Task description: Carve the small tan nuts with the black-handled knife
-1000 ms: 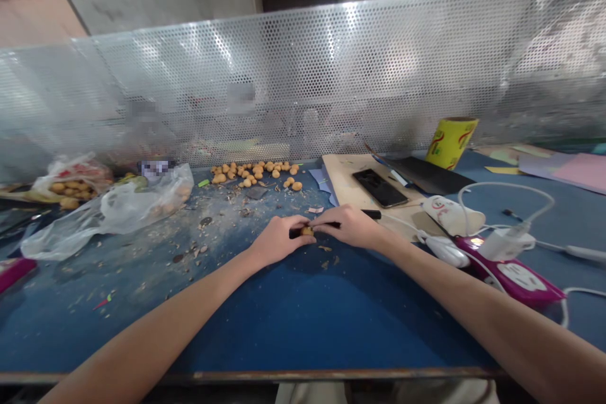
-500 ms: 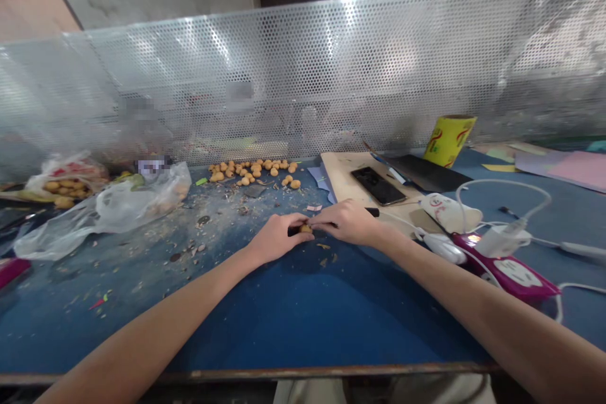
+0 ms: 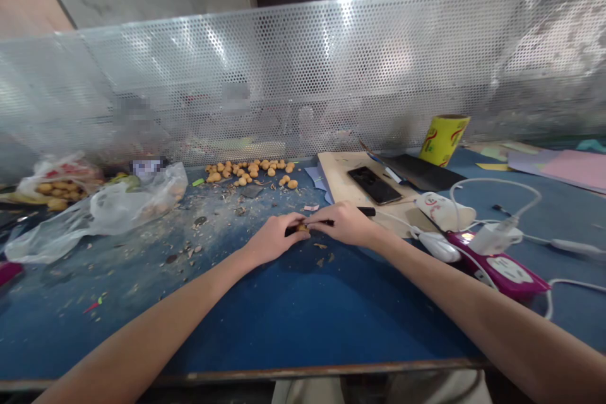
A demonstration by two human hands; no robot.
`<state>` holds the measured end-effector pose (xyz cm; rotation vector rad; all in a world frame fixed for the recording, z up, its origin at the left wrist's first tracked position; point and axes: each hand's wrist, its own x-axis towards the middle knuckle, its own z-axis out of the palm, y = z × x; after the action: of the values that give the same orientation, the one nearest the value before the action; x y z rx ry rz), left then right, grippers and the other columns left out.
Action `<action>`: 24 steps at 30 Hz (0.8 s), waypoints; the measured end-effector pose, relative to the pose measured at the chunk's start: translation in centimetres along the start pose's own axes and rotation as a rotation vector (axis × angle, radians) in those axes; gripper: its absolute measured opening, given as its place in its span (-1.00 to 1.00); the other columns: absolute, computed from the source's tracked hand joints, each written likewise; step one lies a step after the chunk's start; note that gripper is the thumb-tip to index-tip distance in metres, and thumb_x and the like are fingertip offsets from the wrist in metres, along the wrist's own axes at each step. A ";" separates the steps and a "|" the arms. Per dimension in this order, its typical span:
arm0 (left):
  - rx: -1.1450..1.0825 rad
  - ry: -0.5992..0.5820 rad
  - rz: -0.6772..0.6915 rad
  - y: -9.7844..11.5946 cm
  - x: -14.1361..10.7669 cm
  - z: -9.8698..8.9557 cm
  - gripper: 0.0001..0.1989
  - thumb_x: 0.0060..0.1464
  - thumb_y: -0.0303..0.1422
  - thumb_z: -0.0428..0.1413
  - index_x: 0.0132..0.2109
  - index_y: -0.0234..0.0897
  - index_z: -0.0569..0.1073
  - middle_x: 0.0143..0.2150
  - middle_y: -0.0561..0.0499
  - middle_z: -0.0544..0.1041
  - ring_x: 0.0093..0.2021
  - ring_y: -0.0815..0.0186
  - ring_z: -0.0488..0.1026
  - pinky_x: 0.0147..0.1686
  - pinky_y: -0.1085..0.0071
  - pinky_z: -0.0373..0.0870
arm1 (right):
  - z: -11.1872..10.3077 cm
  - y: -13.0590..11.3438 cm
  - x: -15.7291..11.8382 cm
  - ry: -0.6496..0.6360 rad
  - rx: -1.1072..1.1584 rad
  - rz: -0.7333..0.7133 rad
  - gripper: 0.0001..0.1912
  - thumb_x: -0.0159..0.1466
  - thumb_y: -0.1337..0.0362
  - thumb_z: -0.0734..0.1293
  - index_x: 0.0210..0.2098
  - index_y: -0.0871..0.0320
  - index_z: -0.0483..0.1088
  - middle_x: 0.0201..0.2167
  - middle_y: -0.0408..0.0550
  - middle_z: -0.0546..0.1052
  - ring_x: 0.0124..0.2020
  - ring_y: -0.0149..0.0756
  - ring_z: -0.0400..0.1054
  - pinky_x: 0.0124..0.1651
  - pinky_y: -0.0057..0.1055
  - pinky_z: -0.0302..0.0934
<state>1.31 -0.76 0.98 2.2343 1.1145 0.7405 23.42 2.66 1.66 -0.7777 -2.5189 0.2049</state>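
Between my two hands, low over the blue table [image 3: 303, 309], is a small tan round fruit that looks like a longan [image 3: 303, 227]. My left hand [image 3: 274, 238] is closed around it, thumb in front and fingers behind. From the right, my right hand [image 3: 348, 223] pinches at the same longan with its fingertips, which partly cover it. A black stick-like end [image 3: 367, 211] shows behind my right hand; whether it is held or lies on the table I cannot tell. Several loose longans [image 3: 250, 170] lie in a group farther back.
Plastic bags [image 3: 118, 202], one with more longans [image 3: 59, 190], lie at the left. Peel scraps litter the left of the table. To the right are a phone [image 3: 374, 184] on a board, a yellow roll [image 3: 442, 140] and a magenta power strip [image 3: 506, 268] with white cables. A perforated metal screen [image 3: 303, 76] stands behind.
The whole view has shifted slightly, so things appear a little farther left. Both hands stay together at the longan, with only slight finger movement.
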 end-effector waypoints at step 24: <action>0.001 0.066 -0.049 0.3 0.1 1.0 -0.69 0.15 -0.15 0.13 -0.02 -0.17 0.48 -0.13 0.02 0.61 -0.10 0.19 0.55 -0.05 0.33 0.40 | -1.1 -1.9 -0.1 -0.132 -0.348 0.031 -0.72 0.36 0.26 0.19 -0.23 0.07 0.56 -0.38 -0.10 0.62 -0.38 -0.31 0.46 -0.38 -0.42 0.02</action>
<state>2.15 -1.04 0.49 2.1891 1.1966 0.7991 23.10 1.00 3.14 -0.9649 -2.7063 -0.1845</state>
